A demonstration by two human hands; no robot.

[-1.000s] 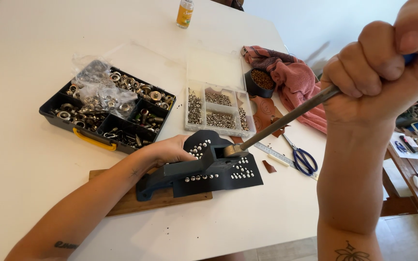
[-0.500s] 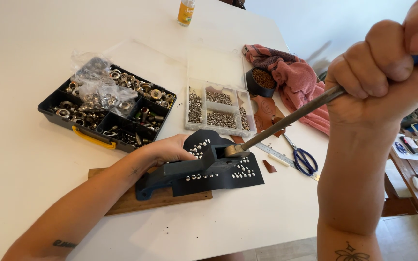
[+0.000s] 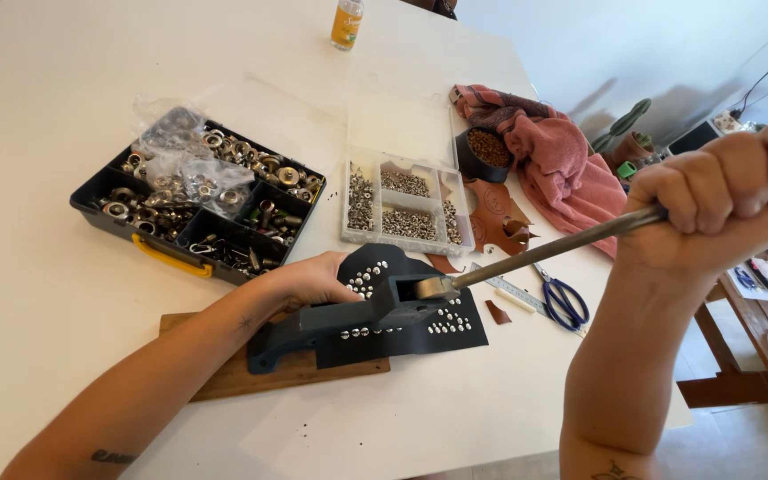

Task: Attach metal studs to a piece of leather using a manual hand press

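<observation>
A dark hand press [image 3: 331, 324] sits on a wooden board [image 3: 251, 373] near the table's front edge. Black leather [image 3: 402, 307] dotted with silver studs lies under the press head. My left hand [image 3: 308, 280] rests on the leather and the press body, holding them down. My right hand [image 3: 726, 200] is a fist closed on the end of the long metal lever [image 3: 544, 249], raised at the right, with the lever running down to the press head.
A black compartment box [image 3: 197, 209] of metal fittings with a plastic bag sits at the left. A clear box of small studs [image 3: 402, 204], brown leather scraps [image 3: 495, 218], blue-handled scissors [image 3: 562, 298], a pink cloth [image 3: 553, 156] and an orange bottle [image 3: 347, 22] lie beyond.
My right hand has lowered with the lever, bringing it closer to level. My left hand and the press stay where they were.
</observation>
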